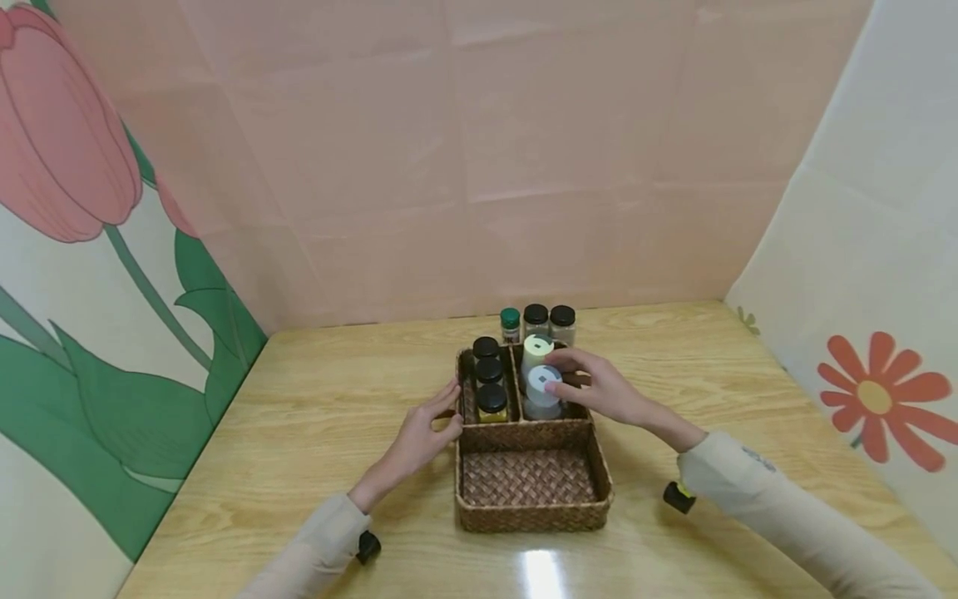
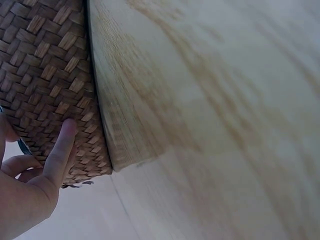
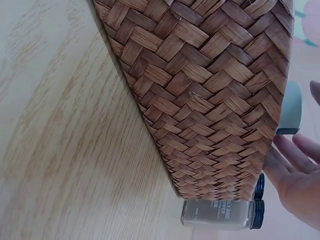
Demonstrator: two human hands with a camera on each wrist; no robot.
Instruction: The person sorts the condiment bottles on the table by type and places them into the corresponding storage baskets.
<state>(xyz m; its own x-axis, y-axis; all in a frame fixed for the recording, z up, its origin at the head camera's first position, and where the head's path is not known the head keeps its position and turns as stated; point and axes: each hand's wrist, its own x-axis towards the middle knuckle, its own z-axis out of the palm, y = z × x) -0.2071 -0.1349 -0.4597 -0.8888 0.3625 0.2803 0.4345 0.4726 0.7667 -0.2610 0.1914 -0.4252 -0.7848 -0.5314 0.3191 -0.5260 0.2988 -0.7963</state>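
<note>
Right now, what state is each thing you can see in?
Basket: upright, open-topped.
Jars inside basket: upright, lidded.
Jars behind basket: upright, lidded.
Yellow-topped bottle: upright.
White-topped bottle: pinched; lifted or not, unclear.
Left fingers: touching basket.
Right fingers: pinching white-topped bottle.

The head view looks forward and down at the basket [image 1: 533, 519] both wrists see closely.
</note>
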